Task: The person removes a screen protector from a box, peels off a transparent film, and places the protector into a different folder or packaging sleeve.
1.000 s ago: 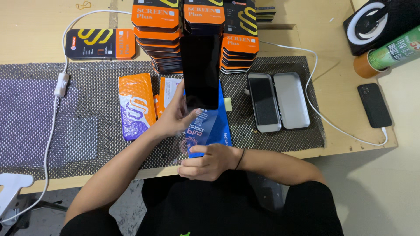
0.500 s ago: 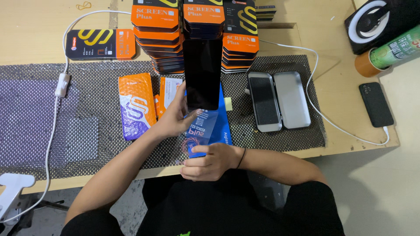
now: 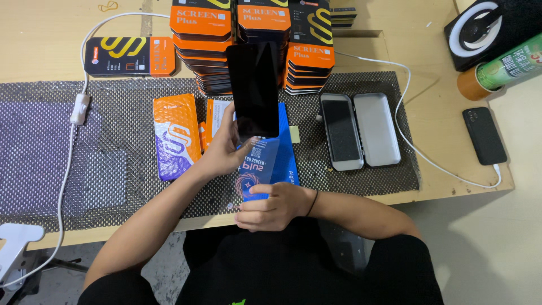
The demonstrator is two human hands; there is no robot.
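My left hand holds a black phone screen panel upright by its lower edge, over the black mesh mat. My right hand pinches the near end of a clear plastic sleeve with blue print, which hangs off the bottom of the black panel. Under both lies a blue card on the mat. An orange and purple bubble pouch lies just left of my left hand.
Stacks of orange and black boxes stand at the back, one flat box to their left. An open metal case with a phone lies right. A black phone on a white cable, a green can and a ring light sit far right.
The black panel has risen slightly further out of the clear sleeve, while my right hand has kept hold of the sleeve's near end.
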